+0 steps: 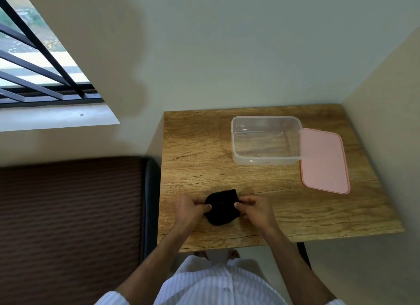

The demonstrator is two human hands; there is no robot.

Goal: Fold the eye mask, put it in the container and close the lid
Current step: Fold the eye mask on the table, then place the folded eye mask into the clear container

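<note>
Head view shows a wooden worktop (195,150) with a black eye mask (221,208) lying near its front edge, toward the left corner. Both hands work on it. The left hand (189,210) pinches the mask's left side, its fingers (205,206) pressed together on the fabric. The right hand (254,210) pinches the right side likewise, fingers (238,205) closed on the cloth. The mask looks bunched or partly folded between them. Farther back, toward the right rear corner, stands a clear container (266,159), open. A pink lid (323,160) lies flat just beside it on the right, touching its rim.
</note>
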